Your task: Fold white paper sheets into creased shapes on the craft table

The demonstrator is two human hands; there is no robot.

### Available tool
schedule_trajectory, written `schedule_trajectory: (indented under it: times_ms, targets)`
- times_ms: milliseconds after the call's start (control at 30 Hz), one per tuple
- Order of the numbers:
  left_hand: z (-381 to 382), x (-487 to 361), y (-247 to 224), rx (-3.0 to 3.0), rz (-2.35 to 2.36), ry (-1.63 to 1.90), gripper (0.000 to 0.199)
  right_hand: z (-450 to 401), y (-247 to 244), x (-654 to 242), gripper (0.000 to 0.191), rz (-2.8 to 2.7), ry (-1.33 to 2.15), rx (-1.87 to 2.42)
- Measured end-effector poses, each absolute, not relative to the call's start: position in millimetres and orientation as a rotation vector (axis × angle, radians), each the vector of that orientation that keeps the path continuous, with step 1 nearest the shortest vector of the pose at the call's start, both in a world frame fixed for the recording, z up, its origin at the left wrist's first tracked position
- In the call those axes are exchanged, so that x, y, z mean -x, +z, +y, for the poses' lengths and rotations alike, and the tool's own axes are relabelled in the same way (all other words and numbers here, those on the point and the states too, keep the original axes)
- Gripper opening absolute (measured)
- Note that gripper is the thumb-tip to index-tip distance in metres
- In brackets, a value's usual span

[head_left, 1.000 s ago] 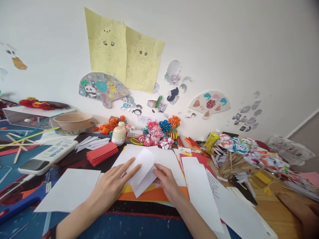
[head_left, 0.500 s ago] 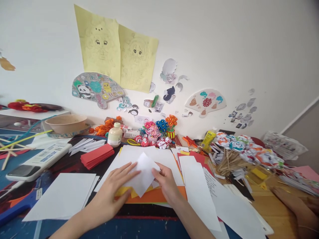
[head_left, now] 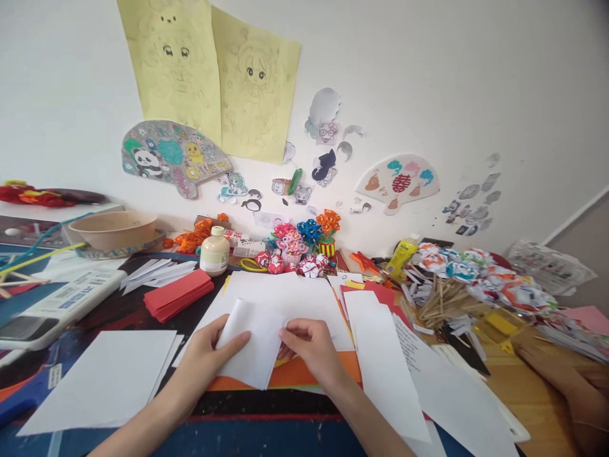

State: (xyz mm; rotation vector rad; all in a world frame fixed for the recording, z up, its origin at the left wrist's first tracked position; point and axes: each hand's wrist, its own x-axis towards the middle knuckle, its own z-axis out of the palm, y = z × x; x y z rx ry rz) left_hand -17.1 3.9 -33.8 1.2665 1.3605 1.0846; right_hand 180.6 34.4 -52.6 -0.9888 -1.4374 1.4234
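A folded sheet of white paper (head_left: 254, 343) is held up between both hands, tilted, over a stack of white paper (head_left: 285, 289) with orange and yellow sheets beneath. My left hand (head_left: 209, 349) grips its left side, thumb on the front face and fingers behind. My right hand (head_left: 307, 343) pinches the right edge near the upper corner between thumb and fingers. The fingertips behind the paper are hidden. To the left lies a pile of white sheets (head_left: 104, 374). A stack of red paper strips (head_left: 178, 295) sits beyond my left hand.
A glue bottle (head_left: 214, 251) and paper flowers (head_left: 309, 235) stand along the wall. White sheets (head_left: 380, 355) spread to the right, beside a bundle of wooden sticks (head_left: 442, 301). A blue glue gun (head_left: 52, 374) lies far left. Another person's arm (head_left: 552, 374) rests at right.
The white paper has turned from a diamond pose to a more upright folded piece. My left hand went from spread fingers to gripping its left side. The camera view tilted down slightly.
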Motion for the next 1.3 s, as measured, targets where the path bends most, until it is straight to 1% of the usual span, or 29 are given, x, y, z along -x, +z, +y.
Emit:
schedule_trajectory:
  times_ms: [200, 400, 633, 800, 1033, 1133, 1300]
  targets:
    - [8.7, 19.3, -42.7, -1.270, 1.365, 1.073, 0.045, 35.7, -54.6, -181.3, 0.036, -1.467, 1.453, 0.957]
    - [10.4, 18.9, -44.9, -1.256, 1.391, 1.075, 0.045, 34.6, -54.5, -180.6, 0.034, -1.500, 1.424, 0.989]
    - [5.9, 18.2, -37.5, -1.206, 1.188, 0.984, 0.042, 38.2, -54.6, -184.4, 0.032, -1.511, 1.372, 0.979]
    - [11.7, 18.9, -34.9, -1.224, 1.301, 1.060, 0.039, 37.0, -52.0, -183.4, 0.031, -1.523, 1.387, 0.961]
    - [34.5, 13.2, -23.0, -1.089, 1.197, 1.142, 0.039, 56.0, -47.1, -184.0, 0.033, -1.588, 1.359, 0.961]
    - [46.0, 11.9, -27.6, -1.095, 1.199, 1.134, 0.042, 66.9, -49.8, -186.5, 0.033, -1.600, 1.346, 0.956]
    - [49.8, 8.8, -37.5, -1.136, 1.236, 1.143, 0.038, 68.2, -55.8, -188.7, 0.036, -1.595, 1.370, 0.956]
